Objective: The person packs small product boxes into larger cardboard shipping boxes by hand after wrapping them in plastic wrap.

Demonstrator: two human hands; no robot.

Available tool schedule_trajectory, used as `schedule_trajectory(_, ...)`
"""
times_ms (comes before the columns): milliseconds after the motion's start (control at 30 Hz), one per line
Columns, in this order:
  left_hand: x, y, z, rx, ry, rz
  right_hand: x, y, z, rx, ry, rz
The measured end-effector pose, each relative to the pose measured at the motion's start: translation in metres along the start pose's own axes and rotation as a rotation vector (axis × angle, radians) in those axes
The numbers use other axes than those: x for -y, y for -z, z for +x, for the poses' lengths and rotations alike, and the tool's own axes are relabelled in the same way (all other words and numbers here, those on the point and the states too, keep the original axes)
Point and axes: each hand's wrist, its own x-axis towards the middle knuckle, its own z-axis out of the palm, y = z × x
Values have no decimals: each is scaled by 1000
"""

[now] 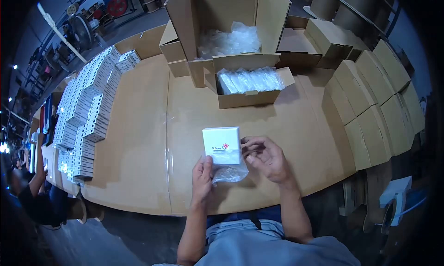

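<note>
A flat white square box (222, 143) with a small red logo is held upright over the cardboard-covered table. Its lower end sits in a clear plastic bag (231, 173). My left hand (202, 176) grips the box and bag at the lower left, thumb on the front. Beside the box's right edge is my right hand (267, 158), its fingers curled and apart; I see nothing held in it. Beyond them stands an open carton (247, 100) with a row of bagged white boxes (252, 81) inside.
Behind the carton, a larger open cardboard box (268, 21) holds clear plastic bags (231, 39). Stacked small white boxes (88, 104) line the table's left side. Closed brown cartons (370, 99) stand at the right. Another person (34, 187) is at the far left.
</note>
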Motion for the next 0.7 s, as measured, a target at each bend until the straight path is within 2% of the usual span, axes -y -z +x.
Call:
schedule_trajectory(133,-4,-10,2,14,-87,-32,1,-15,0,-106,109,-220)
schedule_trajectory(267,-3,-12,7,49,-146,-38,-5,-21,2,-221,158,-253)
schedule_trajectory(367,-4,-14,6,43,-177,-9,-14,-25,4,-287,167,-147)
schedule_trajectory(467,1,-19,8,-2,-229,-21,-7,-33,3,-380,-35,108)
schedule_trajectory(700,-4,-21,6,17,-292,27,-12,-30,3,-326,-49,41)
